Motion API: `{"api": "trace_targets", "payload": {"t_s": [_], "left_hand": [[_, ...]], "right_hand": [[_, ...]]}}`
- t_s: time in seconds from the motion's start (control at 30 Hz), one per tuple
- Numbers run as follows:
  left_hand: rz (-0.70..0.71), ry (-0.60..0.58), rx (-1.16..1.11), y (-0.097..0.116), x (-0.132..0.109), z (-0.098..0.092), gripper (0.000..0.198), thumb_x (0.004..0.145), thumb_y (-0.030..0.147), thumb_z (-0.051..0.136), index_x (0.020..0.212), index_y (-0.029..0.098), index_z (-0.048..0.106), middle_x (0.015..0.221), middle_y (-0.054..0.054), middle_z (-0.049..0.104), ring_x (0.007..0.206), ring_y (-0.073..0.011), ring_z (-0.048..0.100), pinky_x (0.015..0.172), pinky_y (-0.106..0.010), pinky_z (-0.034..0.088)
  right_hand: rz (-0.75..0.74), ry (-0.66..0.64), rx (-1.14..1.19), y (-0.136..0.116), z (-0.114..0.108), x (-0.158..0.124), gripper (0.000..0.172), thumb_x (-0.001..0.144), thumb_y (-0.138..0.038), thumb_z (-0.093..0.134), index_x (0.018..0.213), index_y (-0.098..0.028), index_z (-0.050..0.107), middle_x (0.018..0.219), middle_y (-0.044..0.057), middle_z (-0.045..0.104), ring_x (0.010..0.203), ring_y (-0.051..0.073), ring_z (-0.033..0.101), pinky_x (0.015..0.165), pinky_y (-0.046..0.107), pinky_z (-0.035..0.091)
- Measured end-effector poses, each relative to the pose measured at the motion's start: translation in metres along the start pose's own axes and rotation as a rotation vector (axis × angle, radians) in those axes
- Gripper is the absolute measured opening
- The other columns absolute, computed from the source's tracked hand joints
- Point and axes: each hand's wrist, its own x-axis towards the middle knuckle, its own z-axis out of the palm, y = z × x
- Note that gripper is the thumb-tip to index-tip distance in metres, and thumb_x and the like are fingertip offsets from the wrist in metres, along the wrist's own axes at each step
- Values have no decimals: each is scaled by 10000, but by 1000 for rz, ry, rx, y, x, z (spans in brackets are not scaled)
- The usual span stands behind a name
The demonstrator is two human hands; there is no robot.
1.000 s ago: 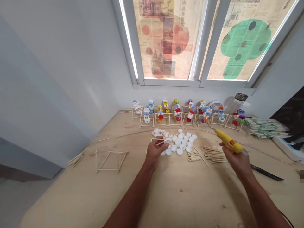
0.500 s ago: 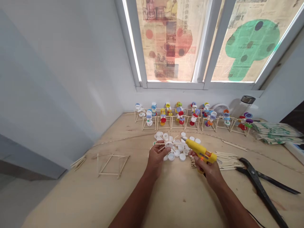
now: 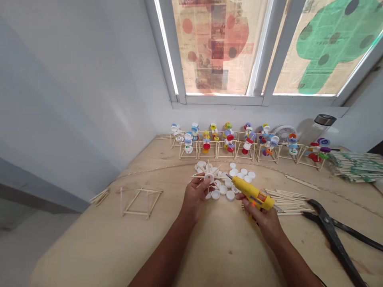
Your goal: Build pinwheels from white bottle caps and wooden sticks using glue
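Pinched in my left hand (image 3: 196, 195) is a white bottle cap with wooden sticks (image 3: 209, 177) standing out from it all round like spokes. My right hand (image 3: 261, 213) is wrapped round the handle of a yellow hot glue gun (image 3: 251, 192), a small orange light glowing on it. The gun's nozzle points left, close to the tip of one stick; I cannot tell whether they touch. Loose white bottle caps (image 3: 230, 195) lie on the table just behind and between my hands.
Wheels of coloured caps on stick frames (image 3: 206, 147) line the back, by a fan (image 3: 285, 131) and a bottle (image 3: 318, 127). At right lie loose sticks (image 3: 289, 201), black pliers (image 3: 327, 223) and bagged sticks (image 3: 356, 165). A bare stick frame (image 3: 142, 202) stands left.
The spoked cap has turned in my left hand so its round face shows toward me. The glue gun's nozzle has come nearer to a stick's end. The view has shifted slightly.
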Motion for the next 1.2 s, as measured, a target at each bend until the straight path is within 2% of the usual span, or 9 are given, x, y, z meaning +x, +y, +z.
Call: {"api": "trace_targets", "payload": {"t_s": [0.17,0.3,0.43,0.57,1.0,1.2], "left_hand": [[63,27,20,0,1,-2,448,566,315,788,929,161,576,766,-19,670,631,-129,613,601,-250,474],[149,13,126,1,0,-2,404,574,270,787,892,172,559,766,-5,671,662,-124,613,653,-243,473],[172,-21,254,4,-4,0,331,569,259,787,785,176,550,716,7,653,669,-138,615,618,-224,457],[221,-21,354,5,-6,1,337,554,238,795,805,189,575,725,8,644,722,-162,628,644,-235,465],[279,-31,470,2,-5,-3,337,588,278,775,855,187,590,827,-40,666,817,-202,636,694,-273,489],[294,-32,468,1,-6,-4,374,584,262,781,905,184,606,871,-51,676,854,-205,637,736,-272,491]], "right_hand": [[-6,-42,-60,-2,-2,0,327,715,-477,620,853,-184,671,751,34,655,563,130,497,497,232,410],[-46,-55,-126,-3,-2,0,309,734,-467,607,837,-181,661,789,39,663,600,145,542,531,238,437],[-72,-63,-172,-4,-1,-1,299,758,-465,581,839,-187,656,765,37,658,623,161,570,534,240,450],[-84,-46,-186,0,0,0,257,768,-441,585,836,-198,633,811,47,662,720,193,606,564,249,470],[-79,-10,-183,5,1,1,257,757,-434,606,700,-191,544,635,-12,530,580,132,500,523,227,407],[-95,1,-198,6,1,2,211,770,-386,598,733,-186,537,618,-22,477,564,118,449,505,217,375]]}}
